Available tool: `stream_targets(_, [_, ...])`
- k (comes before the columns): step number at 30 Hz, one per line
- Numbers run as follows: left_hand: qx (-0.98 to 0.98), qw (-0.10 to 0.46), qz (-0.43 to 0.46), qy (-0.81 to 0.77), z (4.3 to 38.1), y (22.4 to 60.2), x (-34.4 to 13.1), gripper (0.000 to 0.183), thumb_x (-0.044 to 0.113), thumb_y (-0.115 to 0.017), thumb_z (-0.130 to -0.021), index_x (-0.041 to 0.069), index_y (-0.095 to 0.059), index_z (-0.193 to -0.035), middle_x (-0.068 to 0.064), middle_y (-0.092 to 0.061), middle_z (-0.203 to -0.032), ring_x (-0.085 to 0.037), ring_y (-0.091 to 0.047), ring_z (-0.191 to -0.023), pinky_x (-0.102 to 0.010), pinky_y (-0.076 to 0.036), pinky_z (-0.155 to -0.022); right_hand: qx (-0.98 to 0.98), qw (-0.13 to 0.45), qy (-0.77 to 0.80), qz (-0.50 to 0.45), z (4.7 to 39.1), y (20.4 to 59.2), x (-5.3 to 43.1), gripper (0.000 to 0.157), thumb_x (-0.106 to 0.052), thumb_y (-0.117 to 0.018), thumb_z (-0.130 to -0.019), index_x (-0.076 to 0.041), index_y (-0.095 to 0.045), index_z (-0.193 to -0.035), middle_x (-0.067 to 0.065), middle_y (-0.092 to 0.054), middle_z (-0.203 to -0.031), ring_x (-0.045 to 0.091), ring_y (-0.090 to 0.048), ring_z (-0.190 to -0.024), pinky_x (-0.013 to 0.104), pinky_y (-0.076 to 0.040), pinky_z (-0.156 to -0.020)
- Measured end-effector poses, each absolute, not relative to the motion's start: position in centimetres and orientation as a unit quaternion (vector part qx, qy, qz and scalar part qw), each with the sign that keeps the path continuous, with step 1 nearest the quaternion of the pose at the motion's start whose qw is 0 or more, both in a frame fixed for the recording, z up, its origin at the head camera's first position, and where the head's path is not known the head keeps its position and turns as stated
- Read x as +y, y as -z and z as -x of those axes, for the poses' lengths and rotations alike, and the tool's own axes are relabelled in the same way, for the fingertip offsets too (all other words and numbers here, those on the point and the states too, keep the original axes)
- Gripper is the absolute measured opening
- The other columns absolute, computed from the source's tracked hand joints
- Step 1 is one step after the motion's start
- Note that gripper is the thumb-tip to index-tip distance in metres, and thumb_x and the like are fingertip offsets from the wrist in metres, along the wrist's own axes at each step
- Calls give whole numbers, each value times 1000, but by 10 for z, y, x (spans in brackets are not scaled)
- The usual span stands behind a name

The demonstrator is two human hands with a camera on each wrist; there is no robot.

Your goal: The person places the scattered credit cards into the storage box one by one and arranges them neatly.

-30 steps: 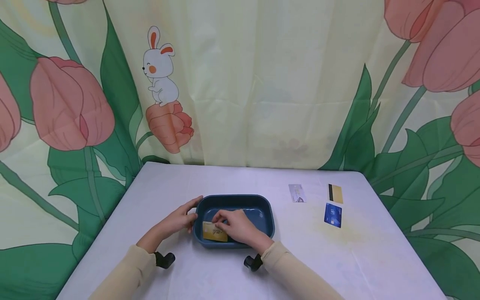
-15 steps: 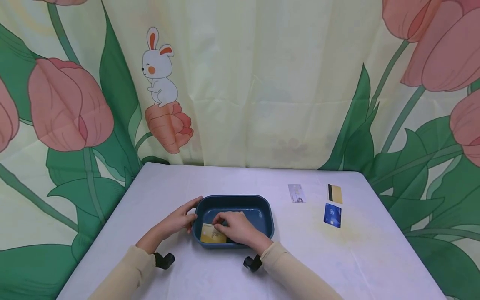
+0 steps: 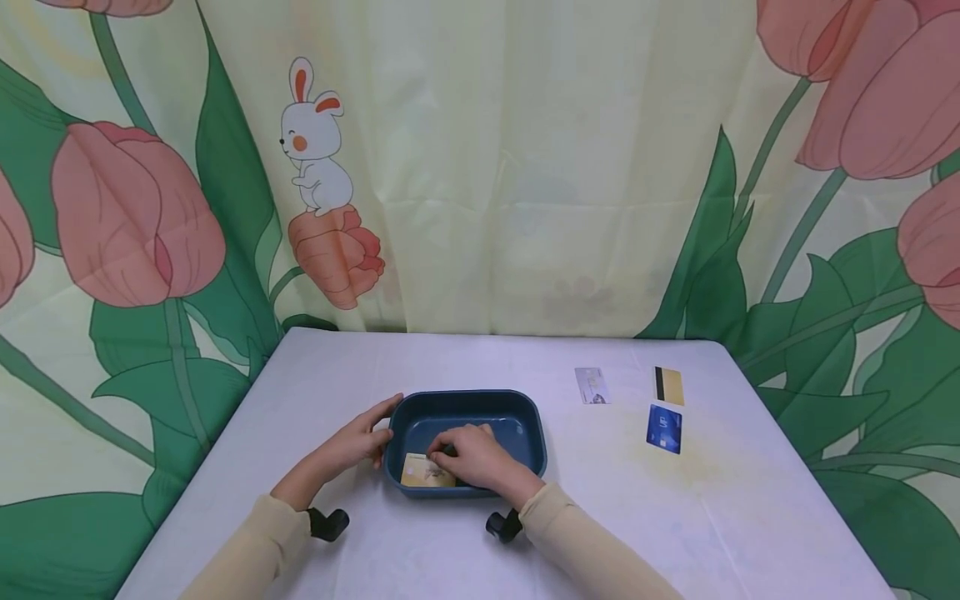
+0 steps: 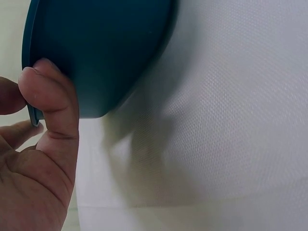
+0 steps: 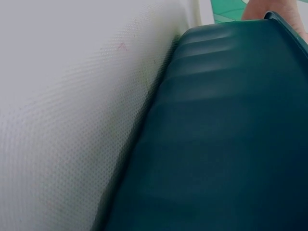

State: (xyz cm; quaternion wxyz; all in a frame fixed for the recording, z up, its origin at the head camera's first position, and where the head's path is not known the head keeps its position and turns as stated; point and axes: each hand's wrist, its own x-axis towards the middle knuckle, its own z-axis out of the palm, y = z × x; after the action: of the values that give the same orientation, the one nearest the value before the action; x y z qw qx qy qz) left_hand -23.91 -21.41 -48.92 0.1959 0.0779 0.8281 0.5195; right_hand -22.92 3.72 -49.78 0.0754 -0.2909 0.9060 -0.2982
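A dark blue rectangular tray (image 3: 525, 482) stands on the table, left of centre in the head view. My left hand (image 3: 352, 446) pinches its left rim, thumb and fingers on either side; the left wrist view shows the thumb (image 4: 45, 91) against the outer wall. Inside the tray a gold bank card (image 3: 420, 472) leans near the front left corner. With the fingertips my right hand (image 3: 474, 457) pinches the card's upper right part, which they partly hide. The right wrist view shows mostly the tray's outer wall (image 5: 226, 125), and that hand's fingers are out of sight there.
To the right on the white tablecloth (image 3: 600, 517) lie a silver card (image 3: 592, 386), a gold card with a black stripe (image 3: 669, 386) and a blue card (image 3: 664, 429). A tulip-print curtain (image 3: 480, 183) hangs behind the table's far edge.
The gold card in the tray has shifted and tilted a little under the right hand's fingers, its upper edge now lower. The left hand has kept its hold on the rim.
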Motion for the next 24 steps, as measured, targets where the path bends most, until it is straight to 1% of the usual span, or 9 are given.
stream_targets(3, [827, 196, -76, -521, 239, 490, -214, 68, 9, -48, -103, 17, -23, -166, -20, -28, -166, -23, -58, -64, -35, -51, -64, 905, 81, 296, 294, 229, 498, 37, 17, -30, -66, -101, -25, -79, -112, -13, -76, -108, 9, -65, -107, 35, -37, -88])
stream_targets(10, [826, 196, -77, -522, 238, 490, -214, 68, 9, -48, -104, 18, -23, -166, -19, -27, -167, -23, -57, -64, -35, -52, -64, 906, 63, 303, 289, 228, 498, 38, 20, -29, -64, -103, -23, -78, -116, -11, -76, -115, 13, -62, -111, 40, -40, -96])
stream_targets(24, [824, 198, -78, -525, 239, 488, -214, 68, 7, -47, -103, 18, -23, -166, -19, -29, -165, -23, -56, -66, -34, -51, -64, 901, 34, 316, 297, 228, 494, 38, 19, -26, -65, -102, -19, -78, -114, -9, -76, -114, 12, -57, -99, 41, -38, -94])
